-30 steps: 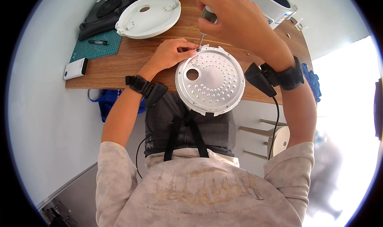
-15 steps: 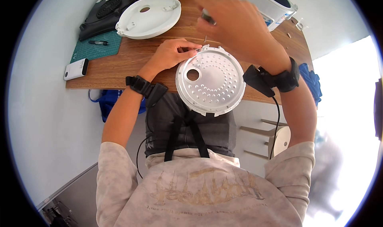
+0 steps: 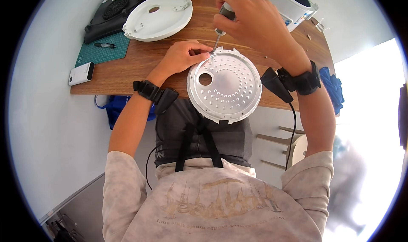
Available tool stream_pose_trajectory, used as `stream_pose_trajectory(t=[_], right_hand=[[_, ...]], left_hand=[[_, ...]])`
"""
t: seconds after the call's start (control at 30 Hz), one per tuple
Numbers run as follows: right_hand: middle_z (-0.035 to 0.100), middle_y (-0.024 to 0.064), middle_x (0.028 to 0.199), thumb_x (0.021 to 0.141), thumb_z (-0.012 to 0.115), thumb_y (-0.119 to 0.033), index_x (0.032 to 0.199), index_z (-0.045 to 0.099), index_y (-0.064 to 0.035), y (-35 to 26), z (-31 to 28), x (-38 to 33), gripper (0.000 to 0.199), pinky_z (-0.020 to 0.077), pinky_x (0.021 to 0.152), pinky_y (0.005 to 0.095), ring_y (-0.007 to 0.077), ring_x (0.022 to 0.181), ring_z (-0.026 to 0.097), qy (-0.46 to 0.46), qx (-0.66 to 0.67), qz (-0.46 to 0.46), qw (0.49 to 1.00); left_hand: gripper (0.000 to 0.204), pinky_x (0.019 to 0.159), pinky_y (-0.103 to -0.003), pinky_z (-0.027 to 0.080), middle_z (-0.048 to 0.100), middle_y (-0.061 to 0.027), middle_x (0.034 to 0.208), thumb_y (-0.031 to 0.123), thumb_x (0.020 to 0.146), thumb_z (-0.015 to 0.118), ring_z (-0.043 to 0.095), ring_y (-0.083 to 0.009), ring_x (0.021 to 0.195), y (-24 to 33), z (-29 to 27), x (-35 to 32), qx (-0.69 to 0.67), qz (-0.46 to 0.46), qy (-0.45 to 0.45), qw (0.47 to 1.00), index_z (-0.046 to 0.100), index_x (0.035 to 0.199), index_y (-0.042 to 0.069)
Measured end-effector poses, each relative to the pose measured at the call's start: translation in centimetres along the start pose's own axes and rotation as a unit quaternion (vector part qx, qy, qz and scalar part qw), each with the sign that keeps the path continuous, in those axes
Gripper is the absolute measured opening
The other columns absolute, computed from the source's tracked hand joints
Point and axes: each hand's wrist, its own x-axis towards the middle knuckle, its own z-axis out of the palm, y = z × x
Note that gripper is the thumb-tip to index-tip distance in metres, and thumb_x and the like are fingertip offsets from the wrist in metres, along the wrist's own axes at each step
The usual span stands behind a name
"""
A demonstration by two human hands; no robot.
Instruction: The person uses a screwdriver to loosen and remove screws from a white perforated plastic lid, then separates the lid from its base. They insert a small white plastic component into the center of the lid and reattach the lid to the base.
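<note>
A round silvery metal plate (image 3: 229, 82) with rows of dimples and one round hole sits over the table's near edge, partly above my lap. My left hand (image 3: 182, 57) pinches its upper-left rim between thumb and fingers. In my right hand (image 3: 259, 25) is a screwdriver (image 3: 227, 13) with a grey handle, gripped from above. Its thin shaft slants down to the plate's rim, and the tip comes close beside my left fingertips. Whether a screw sits under the tip is too small to tell.
Behind my left hand lies a white round lid (image 3: 168, 25). A black appliance (image 3: 114, 8), a green cutting mat (image 3: 83, 55), a pen (image 3: 105, 45) and a white power bank (image 3: 80, 73) are at left. A white cooker body (image 3: 282, 6) stands far right, near small loose parts (image 3: 309, 37).
My right hand has shifted slightly, and the screwdriver now shows clearly, its shaft tilted down to the rim by my left fingers. My left hand and the plate have barely moved.
</note>
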Motion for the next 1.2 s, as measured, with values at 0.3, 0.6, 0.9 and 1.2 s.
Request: stream_pose_trajectory(t=[0.3,0.6,0.9,1.2], right_hand=[[0.065,0.0225,0.076,0.093,0.066,-0.023,0.101,0.050,-0.0010,0.0,-0.7,-0.2,0.029,0.0478,0.064,0.0520,0.0432,0.073,0.065,-0.028,0.032,0.018,0.999],[0.068,0.0216,0.077,0.088,0.069,-0.010,0.103,0.050,0.0010,0.7,-1.7,-0.6,0.026,0.0514,0.063,0.0456,0.0404,0.075,0.069,-0.026,0.121,0.019,0.992],[0.073,0.0193,0.081,0.091,0.069,-0.013,0.101,0.055,0.0013,2.1,-1.3,-0.4,0.023,0.0549,0.064,0.0396,0.0314,0.074,0.073,-0.020,0.147,0.113,0.982],[0.073,0.0196,0.085,0.093,0.068,-0.018,0.103,0.057,0.0005,2.6,-1.5,-0.3,0.024,0.0546,0.069,0.0403,0.0306,0.077,0.072,-0.045,0.099,0.132,0.985]], left_hand=[[0.028,0.064,-0.027,0.046,0.067,-0.0020,0.089,0.025,0.093,0.075,0.053,-0.0114,0.069,0.2,0.1,-0.1,-0.008,0.009,0.012,1.000,0.078,0.116,0.008],[0.028,0.064,-0.026,0.046,0.068,-0.0017,0.090,0.025,0.093,0.075,0.053,-0.0107,0.069,0.1,0.1,0.0,-0.012,0.005,0.011,1.000,0.078,0.116,0.009],[0.028,0.064,-0.026,0.046,0.069,-0.0011,0.091,0.024,0.094,0.075,0.053,-0.0102,0.070,0.1,0.2,-0.1,-0.021,0.005,0.009,1.000,0.077,0.117,0.008],[0.030,0.064,-0.027,0.048,0.072,-0.0025,0.094,0.028,0.093,0.075,0.056,-0.0115,0.070,0.1,0.2,0.1,-0.022,-0.001,0.005,1.000,0.078,0.117,0.010]])
